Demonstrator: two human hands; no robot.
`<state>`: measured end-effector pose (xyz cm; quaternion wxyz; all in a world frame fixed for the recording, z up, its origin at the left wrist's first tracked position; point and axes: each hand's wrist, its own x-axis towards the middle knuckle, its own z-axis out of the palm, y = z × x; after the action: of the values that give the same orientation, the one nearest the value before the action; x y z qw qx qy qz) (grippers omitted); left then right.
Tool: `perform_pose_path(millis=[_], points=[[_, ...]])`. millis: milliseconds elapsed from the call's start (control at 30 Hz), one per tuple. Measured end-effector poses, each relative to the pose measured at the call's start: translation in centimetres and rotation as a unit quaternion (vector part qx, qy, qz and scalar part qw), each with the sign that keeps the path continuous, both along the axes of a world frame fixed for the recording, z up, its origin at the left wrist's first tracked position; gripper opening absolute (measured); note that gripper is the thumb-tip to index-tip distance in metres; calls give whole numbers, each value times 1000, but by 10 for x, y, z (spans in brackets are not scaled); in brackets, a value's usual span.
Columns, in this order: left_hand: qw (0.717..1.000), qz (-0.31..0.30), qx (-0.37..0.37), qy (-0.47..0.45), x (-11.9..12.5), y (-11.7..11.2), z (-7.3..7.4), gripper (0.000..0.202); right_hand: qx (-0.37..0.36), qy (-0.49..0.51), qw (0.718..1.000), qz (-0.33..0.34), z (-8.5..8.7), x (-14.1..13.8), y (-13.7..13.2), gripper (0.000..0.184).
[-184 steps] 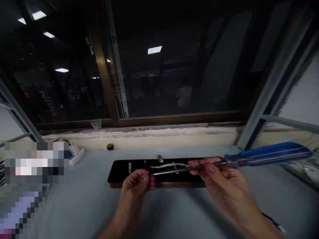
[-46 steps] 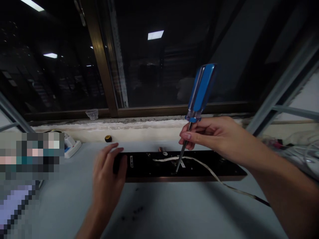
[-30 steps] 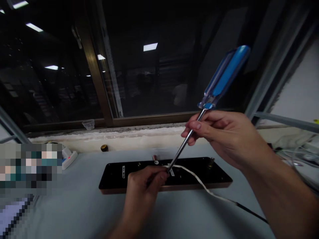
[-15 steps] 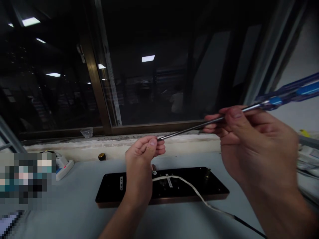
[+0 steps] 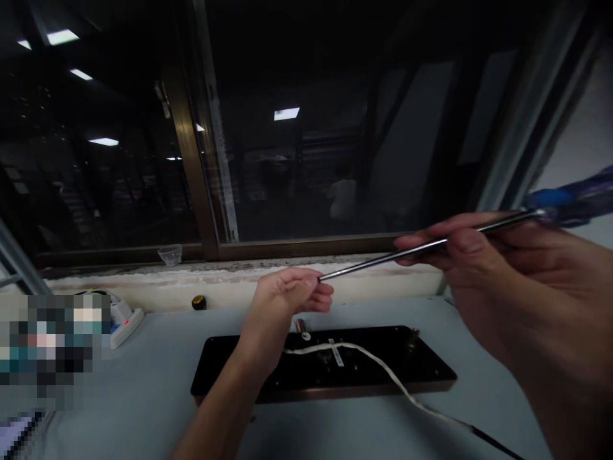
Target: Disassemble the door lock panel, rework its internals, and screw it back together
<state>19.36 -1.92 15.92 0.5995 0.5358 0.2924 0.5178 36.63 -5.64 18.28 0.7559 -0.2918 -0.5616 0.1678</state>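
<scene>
Currently, fingertips of the left hand (image 5: pixel 280 310) pinch together around a screwdriver's (image 5: pixel 383 260) tip; the right hand (image 5: pixel 517 281) grips its shaft, the blurred handle (image 5: pixel 575 199) apparently blue. Below, a white cord (image 5: pixel 378 363) crosses a black panel (image 5: pixel 316 378) on the table (image 5: pixel 119 396).

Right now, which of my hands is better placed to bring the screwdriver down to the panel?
Probably your right hand: it holds the screwdriver near its handle, so it can likely steer it toward the panel. Your left hand pinches at the tip.
</scene>
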Motion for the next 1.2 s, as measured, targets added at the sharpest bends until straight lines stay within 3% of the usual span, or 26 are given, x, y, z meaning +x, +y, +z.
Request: perform_pose_path(millis=[100, 167, 233, 367, 433, 600, 767, 933, 1100, 1200], points=[[987, -100, -4, 128, -5, 4, -3, 19, -26, -24, 999, -1, -1, 10, 3, 8], [970, -130, 10, 203, -10, 10, -6, 27, -63, -55, 996, 27, -2, 14, 8, 10], [950, -124, 56, 281, -16, 17, -8, 33, -117, -104, 986, 52, -4, 15, 12, 14], [884, -23, 209, 418, -33, 27, -6, 31, -224, -216, 944, 112, -8, 1, 17, 25], [854, 3, 251, 456, -41, 29, -3, 28, -249, -241, 927, 147, -11, -10, 18, 28], [812, -98, 245, 520, -49, 22, 3, 26, -267, -255, 910, 187, -17, -25, 20, 24], [810, -141, 246, 514, -45, 17, 5, 23, -269, -277, 905, 178, -23, -24, 22, 22], [789, -152, 252, 539, -44, 18, 4, 23, -262, -314, 895, 176, -26, -26, 23, 22], [810, -199, 246, 493, -32, 15, -5, 15, -228, -371, 898, 66, -28, -32, 23, 25], [831, -185, 248, 462, -21, 12, -10, 9, -221, -363, 905, 12, -31, -37, 23, 27]])
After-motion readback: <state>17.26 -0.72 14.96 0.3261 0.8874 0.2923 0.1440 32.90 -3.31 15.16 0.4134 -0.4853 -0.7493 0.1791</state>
